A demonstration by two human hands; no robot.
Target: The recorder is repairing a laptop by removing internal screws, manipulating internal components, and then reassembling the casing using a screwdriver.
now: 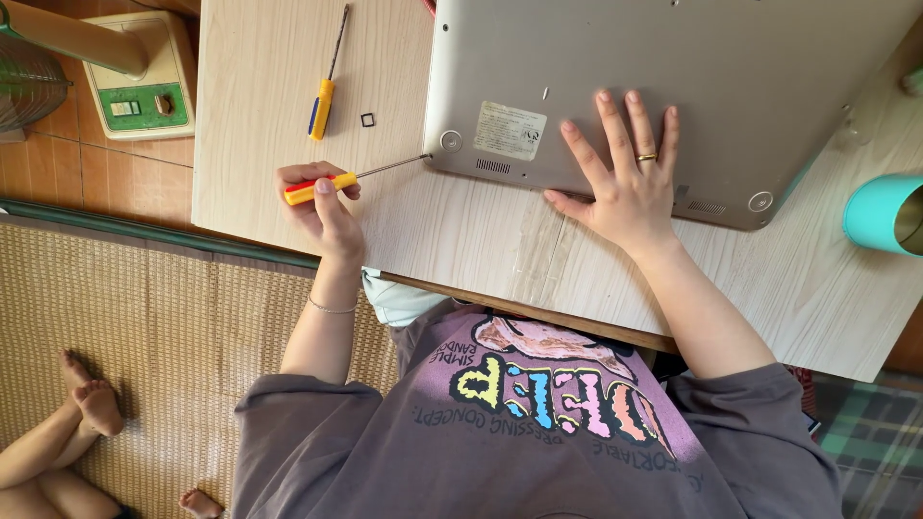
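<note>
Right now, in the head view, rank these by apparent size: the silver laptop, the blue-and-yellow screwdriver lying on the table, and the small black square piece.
1. silver laptop, though partly cut off by the frame
2. blue-and-yellow screwdriver
3. small black square piece

The person wears a loose grey-purple T-shirt [538, 432] with short, wide sleeves that end near the elbows. On the front is a big picture with fat bubble letters in yellow, blue, pink and orange, each with a dark edge. Above the letters is a pink and white drawing, maybe an animal, but it is hard to tell from here. Smaller dark writing curves around the picture. One hand [630, 183] has a thin gold ring [646, 158] on a finger. The other hand [322, 207] has a thin silver chain bracelet [330, 308] at the wrist. Both arms are bare below the sleeves.
</note>
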